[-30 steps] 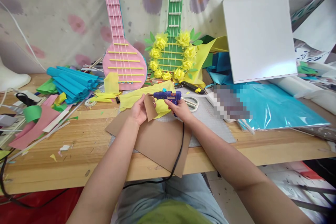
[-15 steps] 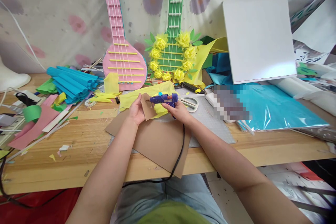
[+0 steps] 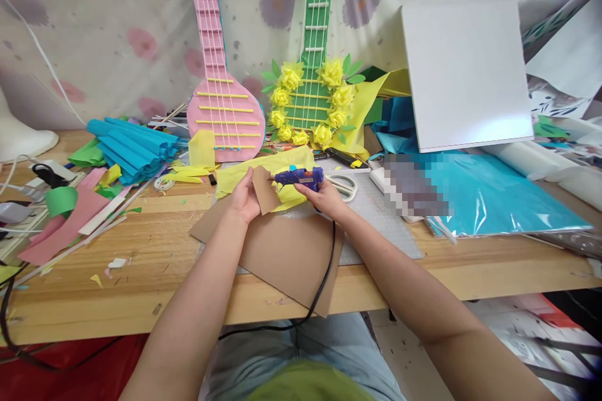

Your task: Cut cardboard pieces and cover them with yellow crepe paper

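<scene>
My left hand (image 3: 243,198) grips a small brown cardboard piece (image 3: 264,189) and holds it upright over a large brown cardboard sheet (image 3: 286,254). My right hand (image 3: 324,198) is closed round a blue hot glue gun (image 3: 300,177). Its nozzle points left and touches the small piece near the top edge. The gun's black cord (image 3: 324,282) runs down over the sheet and off the table edge. Yellow tissue paper (image 3: 263,170) lies just behind both hands.
A pink paper guitar (image 3: 221,100) and a green one ringed with yellow paper flowers (image 3: 313,100) lean on the back wall. Scissors (image 3: 343,185), blue folded paper (image 3: 132,147), a white board (image 3: 463,69), a blue plastic sheet (image 3: 489,191) and pink scraps (image 3: 61,225) crowd the wooden table (image 3: 141,276).
The glue gun dropped slightly and its nozzle came onto the small cardboard piece, then stayed there. The left hand tilted the piece a little. The view shifted down a bit.
</scene>
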The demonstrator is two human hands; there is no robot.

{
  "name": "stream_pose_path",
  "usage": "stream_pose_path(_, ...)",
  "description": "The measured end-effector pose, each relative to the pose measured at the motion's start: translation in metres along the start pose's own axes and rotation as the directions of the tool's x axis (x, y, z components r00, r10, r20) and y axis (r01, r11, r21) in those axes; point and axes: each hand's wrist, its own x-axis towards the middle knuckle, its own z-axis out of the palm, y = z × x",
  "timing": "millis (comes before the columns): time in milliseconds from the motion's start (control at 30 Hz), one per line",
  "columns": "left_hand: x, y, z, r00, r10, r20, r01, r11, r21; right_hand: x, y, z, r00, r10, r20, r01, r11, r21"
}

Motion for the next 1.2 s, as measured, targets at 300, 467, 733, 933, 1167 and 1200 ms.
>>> stream_pose_path(300, -0.003, 0.007, 0.002, 0.994, 0.095, -0.058, -0.101, 0.987, -0.121, -0.009, -0.008, -0.004, 0.963, -0.124, 0.238, 0.117, 0.992, 0.041)
stream_pose_path(467, -0.002, 0.009, 0.000, 0.993, 0.103, -0.055, -0.110, 0.980, -0.163, -0.008, -0.006, -0.008, 0.971, -0.120, 0.209, 0.114, 0.993, 0.039)
stream_pose_path(733, -0.002, 0.010, 0.000, 0.992, 0.115, -0.060, -0.124, 0.978, -0.168, -0.005, 0.000, -0.013, 0.983, 0.002, 0.181, -0.021, 0.995, 0.098)
stream_pose_path(933, -0.002, 0.013, -0.001, 0.985, 0.158, -0.062, -0.167, 0.967, -0.192, -0.005, 0.003, -0.020, 0.975, 0.025, 0.223, -0.048, 0.994, 0.101)
stream_pose_path(1167, 0.000, 0.013, -0.003, 0.984, 0.169, -0.060, -0.178, 0.965, -0.194, -0.002, 0.005, -0.022, 0.984, 0.009, 0.178, -0.011, 1.000, 0.012)
stream_pose_path(1200, 0.000, 0.013, -0.003, 0.984, 0.169, -0.060, -0.178, 0.964, -0.198, -0.002, 0.005, -0.022, 0.983, 0.002, 0.181, -0.003, 1.000, 0.003)
